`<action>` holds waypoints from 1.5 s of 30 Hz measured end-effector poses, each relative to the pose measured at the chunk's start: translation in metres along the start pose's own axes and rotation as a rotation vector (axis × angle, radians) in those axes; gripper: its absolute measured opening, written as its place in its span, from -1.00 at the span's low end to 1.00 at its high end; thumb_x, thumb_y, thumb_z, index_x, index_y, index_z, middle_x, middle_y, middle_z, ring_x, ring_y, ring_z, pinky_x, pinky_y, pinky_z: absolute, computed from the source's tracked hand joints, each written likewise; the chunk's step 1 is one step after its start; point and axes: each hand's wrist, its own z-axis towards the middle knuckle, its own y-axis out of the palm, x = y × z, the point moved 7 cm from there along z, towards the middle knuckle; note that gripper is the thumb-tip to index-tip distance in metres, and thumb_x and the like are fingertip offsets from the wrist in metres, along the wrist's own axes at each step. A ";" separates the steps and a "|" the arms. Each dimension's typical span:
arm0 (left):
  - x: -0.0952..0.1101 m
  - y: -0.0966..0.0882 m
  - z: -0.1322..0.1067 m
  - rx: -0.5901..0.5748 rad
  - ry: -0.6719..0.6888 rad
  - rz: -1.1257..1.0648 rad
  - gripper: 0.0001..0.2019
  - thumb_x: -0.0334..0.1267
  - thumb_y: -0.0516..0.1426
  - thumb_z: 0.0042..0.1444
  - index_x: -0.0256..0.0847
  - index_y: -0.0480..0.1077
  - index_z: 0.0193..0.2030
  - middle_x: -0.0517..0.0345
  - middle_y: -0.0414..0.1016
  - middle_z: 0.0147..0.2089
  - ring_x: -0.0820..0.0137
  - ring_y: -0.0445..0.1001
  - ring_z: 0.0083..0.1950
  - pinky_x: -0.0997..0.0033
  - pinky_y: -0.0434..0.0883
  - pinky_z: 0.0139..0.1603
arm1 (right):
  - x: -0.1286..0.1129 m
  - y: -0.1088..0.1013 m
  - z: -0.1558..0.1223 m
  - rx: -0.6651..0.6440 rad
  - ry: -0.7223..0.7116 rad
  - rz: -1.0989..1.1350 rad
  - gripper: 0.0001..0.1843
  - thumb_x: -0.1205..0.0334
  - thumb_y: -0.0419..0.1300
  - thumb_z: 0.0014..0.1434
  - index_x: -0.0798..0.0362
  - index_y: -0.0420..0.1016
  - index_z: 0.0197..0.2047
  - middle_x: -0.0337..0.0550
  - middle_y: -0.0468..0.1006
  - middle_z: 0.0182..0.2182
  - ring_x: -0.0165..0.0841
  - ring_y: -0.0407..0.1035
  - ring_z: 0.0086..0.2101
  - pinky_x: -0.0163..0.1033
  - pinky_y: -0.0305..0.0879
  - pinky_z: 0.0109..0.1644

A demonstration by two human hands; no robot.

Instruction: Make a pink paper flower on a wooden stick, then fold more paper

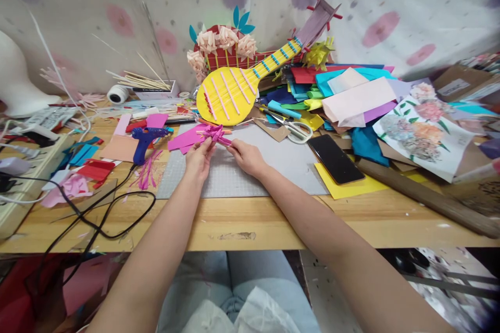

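Observation:
A magenta paper flower with curled strips is held between both hands above the grey cutting mat. My left hand pinches it from the left, thumb and fingers closed on its base. My right hand grips a narrow magenta end on the flower's right side, probably its stem; the fingertips partly hide it. Flat magenta paper pieces lie just behind my left hand. Beyond the hands rests a yellow paper lute-like instrument with pink strips, its neck pointing up to the right.
A blue glue gun stands at the left, its black cable looping over the table. Scissors, a black phone and a wooden stick are to the right. Piled coloured paper fills the back right. A power strip sits far left.

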 end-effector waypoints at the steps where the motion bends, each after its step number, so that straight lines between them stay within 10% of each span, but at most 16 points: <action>1: 0.000 -0.001 0.000 0.000 0.003 -0.004 -0.85 -0.57 0.17 -0.08 -0.28 0.30 -0.46 0.24 0.49 -0.52 0.54 0.50 -0.44 0.61 0.40 -0.39 | -0.001 0.000 0.000 0.008 -0.011 0.011 -0.70 0.08 -0.13 0.28 0.01 0.34 -0.23 -0.18 0.51 -0.27 -0.38 0.35 -0.30 -0.35 0.05 -0.34; 45: 0.003 0.002 -0.004 -0.035 0.166 0.112 -0.58 -0.65 0.20 -0.27 -0.22 0.17 -0.30 0.25 0.47 -0.48 0.52 0.49 -0.41 0.45 0.41 -0.17 | -0.003 0.007 0.000 -0.051 0.030 -0.086 -0.68 0.11 -0.14 0.29 0.02 0.39 -0.18 -0.15 0.55 -0.30 -0.35 0.40 -0.33 -0.33 0.05 -0.35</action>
